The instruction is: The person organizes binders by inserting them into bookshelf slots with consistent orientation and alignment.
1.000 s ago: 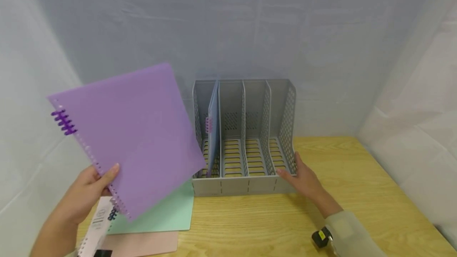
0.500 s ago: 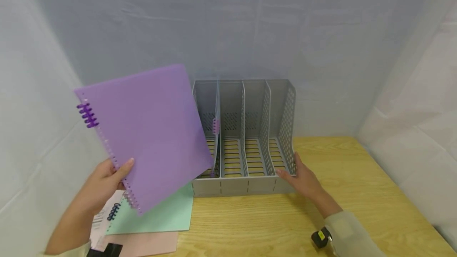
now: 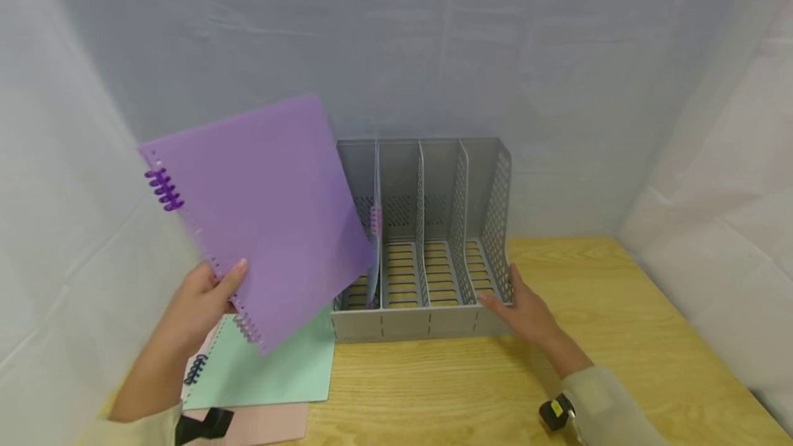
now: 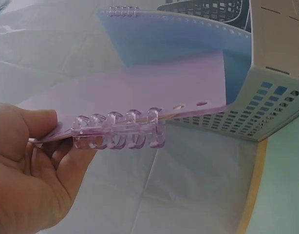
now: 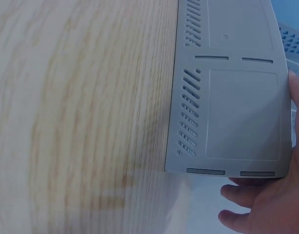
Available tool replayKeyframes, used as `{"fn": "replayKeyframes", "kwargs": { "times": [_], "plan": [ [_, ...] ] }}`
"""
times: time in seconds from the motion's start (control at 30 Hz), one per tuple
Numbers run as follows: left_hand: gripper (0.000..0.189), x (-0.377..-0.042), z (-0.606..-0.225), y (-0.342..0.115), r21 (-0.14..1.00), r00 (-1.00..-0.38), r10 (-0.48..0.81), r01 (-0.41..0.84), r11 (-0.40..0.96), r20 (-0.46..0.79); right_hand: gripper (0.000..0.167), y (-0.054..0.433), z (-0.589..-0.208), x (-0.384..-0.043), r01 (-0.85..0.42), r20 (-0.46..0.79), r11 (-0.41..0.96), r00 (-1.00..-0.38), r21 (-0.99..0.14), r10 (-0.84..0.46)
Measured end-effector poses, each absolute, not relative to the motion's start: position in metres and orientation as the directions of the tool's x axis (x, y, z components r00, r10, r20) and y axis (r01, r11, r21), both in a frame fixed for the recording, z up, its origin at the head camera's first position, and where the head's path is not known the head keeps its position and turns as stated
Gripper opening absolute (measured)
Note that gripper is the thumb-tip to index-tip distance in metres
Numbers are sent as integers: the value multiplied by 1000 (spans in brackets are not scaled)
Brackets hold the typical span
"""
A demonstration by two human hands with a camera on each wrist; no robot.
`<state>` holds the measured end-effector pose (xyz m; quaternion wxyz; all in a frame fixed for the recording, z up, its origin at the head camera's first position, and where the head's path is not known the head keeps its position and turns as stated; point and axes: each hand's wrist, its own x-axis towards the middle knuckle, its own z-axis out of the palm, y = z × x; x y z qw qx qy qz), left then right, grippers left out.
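Note:
My left hand (image 3: 195, 312) pinches a purple ring-bound notebook (image 3: 266, 219) near the lower end of its punched edge, thumb on the cover. The notebook is tilted in the air; its lower right corner overlaps the leftmost slot of the grey file rack (image 3: 405, 324). In the left wrist view clear purple rings (image 4: 118, 134) sit beside the fingers. Inside that leftmost slot a blue notebook (image 4: 183, 44) stands upright against the right divider. My right hand (image 3: 529, 308) grips the rack's front right corner, thumb over the front edge and fingers along the outer side.
Left of the rack, a mint green notebook (image 3: 279, 370) lies over a pink notebook (image 3: 272, 422) on the wooden table (image 3: 434, 391). The rack's other three slots show bare slatted bottoms. White sheeting (image 3: 557, 88) surrounds the table.
My left hand has carried the purple notebook right and slightly up, toward the rack. The blue notebook has tipped upright against its right divider. My right hand has stayed at the rack's corner.

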<state>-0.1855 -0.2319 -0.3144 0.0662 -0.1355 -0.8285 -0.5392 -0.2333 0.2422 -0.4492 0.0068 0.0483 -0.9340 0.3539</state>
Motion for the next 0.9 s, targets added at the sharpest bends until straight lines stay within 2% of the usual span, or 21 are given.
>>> {"fn": "replayKeyframes", "kwargs": {
  "times": [0.3,0.5,0.63,0.9],
  "plan": [
    [43,-193,-309,-217,862,-962,135,271,429,235,100,241,-447,-233,-98,46,739,-995,-666,-90],
    [44,-197,-308,-206,851,-975,64,219,478,215,100,241,-447,-233,-98,46,741,-995,-664,-90],
    [45,-200,-309,-199,861,-977,21,197,469,213,100,241,-448,-233,-92,40,746,-995,-660,-87],
    [45,-210,-314,-183,888,-982,12,177,424,190,100,242,-449,-234,-85,42,747,-996,-660,-77]
  ]
}}
